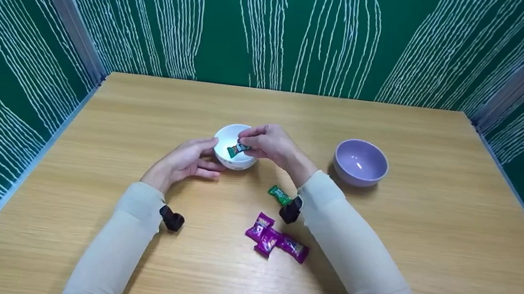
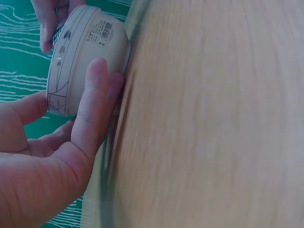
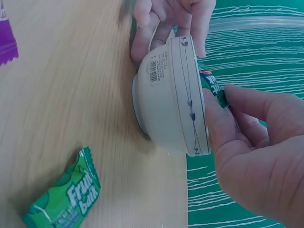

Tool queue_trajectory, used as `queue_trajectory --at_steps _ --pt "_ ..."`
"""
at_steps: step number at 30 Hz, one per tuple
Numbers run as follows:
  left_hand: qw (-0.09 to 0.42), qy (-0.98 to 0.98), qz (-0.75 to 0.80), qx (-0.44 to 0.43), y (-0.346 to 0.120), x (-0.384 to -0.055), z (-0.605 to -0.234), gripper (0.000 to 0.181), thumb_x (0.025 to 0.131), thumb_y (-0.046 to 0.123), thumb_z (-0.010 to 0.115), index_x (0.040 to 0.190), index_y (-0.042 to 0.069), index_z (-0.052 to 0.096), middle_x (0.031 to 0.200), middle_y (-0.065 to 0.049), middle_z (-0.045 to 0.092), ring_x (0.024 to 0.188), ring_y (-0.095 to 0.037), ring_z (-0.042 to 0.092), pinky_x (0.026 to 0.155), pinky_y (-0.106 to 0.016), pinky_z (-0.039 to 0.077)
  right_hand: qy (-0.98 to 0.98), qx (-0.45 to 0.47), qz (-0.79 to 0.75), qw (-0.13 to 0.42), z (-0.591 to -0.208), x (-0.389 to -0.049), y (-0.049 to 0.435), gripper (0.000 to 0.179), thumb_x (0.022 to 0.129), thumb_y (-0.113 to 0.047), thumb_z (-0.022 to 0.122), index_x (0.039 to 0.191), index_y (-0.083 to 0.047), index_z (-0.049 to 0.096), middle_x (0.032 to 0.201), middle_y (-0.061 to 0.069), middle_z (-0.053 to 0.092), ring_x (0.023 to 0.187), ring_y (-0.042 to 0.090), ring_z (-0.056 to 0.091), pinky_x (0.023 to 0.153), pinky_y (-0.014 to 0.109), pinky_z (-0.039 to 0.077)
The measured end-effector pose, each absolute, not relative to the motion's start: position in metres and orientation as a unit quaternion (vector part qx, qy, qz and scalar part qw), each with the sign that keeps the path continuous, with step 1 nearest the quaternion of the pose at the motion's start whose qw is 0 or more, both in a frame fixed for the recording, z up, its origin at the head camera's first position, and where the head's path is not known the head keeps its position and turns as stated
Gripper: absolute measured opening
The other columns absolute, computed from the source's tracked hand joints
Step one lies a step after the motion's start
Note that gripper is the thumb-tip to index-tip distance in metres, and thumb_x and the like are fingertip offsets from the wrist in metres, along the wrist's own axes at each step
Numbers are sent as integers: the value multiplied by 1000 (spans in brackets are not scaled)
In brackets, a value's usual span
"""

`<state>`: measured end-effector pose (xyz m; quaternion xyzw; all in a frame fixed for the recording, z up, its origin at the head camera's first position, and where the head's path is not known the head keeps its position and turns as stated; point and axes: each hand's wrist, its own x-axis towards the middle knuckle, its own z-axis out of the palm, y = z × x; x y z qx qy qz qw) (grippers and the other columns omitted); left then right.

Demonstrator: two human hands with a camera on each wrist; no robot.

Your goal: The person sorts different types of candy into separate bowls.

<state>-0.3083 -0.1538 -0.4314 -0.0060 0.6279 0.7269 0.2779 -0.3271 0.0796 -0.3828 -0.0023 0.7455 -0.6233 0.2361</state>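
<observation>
A white bowl (image 1: 234, 162) with a leaf pattern round its rim and a barcode sticker stands upright on the table. My left hand (image 1: 187, 159) holds its left side, with fingers around the wall and at the rim. Over the mouth of the bowl, my right hand (image 1: 273, 144) pinches a green-wrapped candy (image 1: 237, 150) between thumb and fingers. That candy also shows in the right wrist view, partly behind the rim. Another green candy (image 3: 69, 194), printed "Fruit", lies on the table below my right wrist.
Three purple-wrapped candies (image 1: 269, 242) lie in a cluster nearer to me. A purple bowl (image 1: 359, 165) stands to the right of the white one. Behind the table (image 1: 188, 104) rises a green wall (image 1: 219, 24) with white streaks.
</observation>
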Motion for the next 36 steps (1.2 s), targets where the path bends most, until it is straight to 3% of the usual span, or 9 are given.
queue_trajectory --at_steps 9,18,24,36 --pt "275 628 728 -7 -153 -308 -433 53 110 34 45 154 6 36 146 -20 52 118 -41 62 92 -48 59 689 -6 -681 248 -387 -326 84 33 98 -6 67 130 2 65 127 21 66 111 26 69 88 30 60" --pt "276 628 728 -11 -154 -306 -433 55 110 35 45 156 8 33 145 -20 52 118 -41 62 91 -49 59 641 -10 -721 263 -389 -326 91 39 101 -5 62 139 4 57 138 24 59 124 36 61 90 32 59" --pt "270 627 731 -12 -156 -307 -432 54 110 35 45 154 5 34 145 -21 52 115 -40 64 90 -47 60 655 -45 -711 253 -384 -321 100 42 103 -8 60 141 5 52 142 26 54 120 35 63 94 37 58" --pt "266 629 730 -14 -153 -307 -435 60 109 36 47 158 6 27 150 -20 47 119 -42 62 91 -47 59 822 -195 -500 191 -369 -293 146 39 101 -17 66 139 -10 57 134 11 60 119 24 60 98 38 56"
